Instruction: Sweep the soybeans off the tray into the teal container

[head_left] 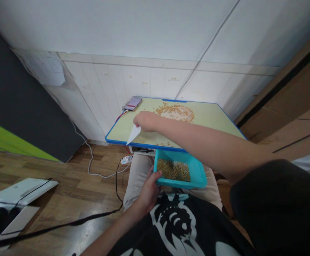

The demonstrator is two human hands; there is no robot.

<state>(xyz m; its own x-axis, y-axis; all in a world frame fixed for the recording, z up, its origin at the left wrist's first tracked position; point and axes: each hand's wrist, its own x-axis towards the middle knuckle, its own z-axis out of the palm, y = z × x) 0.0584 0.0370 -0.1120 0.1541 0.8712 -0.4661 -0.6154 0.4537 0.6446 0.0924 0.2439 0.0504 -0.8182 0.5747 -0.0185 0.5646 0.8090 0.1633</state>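
Observation:
My right hand [145,121] reaches across the small blue-rimmed table [117,137] and pinches a white paper card [133,134] that points down toward the table's near left edge. A pile of yellow beans [176,112] lies further back on the tabletop, and a few loose beans sit near the front edge. My left hand [148,191] grips the left side of a teal tray [197,176], held on my lap just under the table's front edge. The tray holds a layer of beans [174,170].
A phone [132,103] with a red cable lies at the table's far left corner. White and black cables [91,165] run across the wooden floor. White flat items [21,192] lie at the lower left. Cardboard [290,113] stands at the right.

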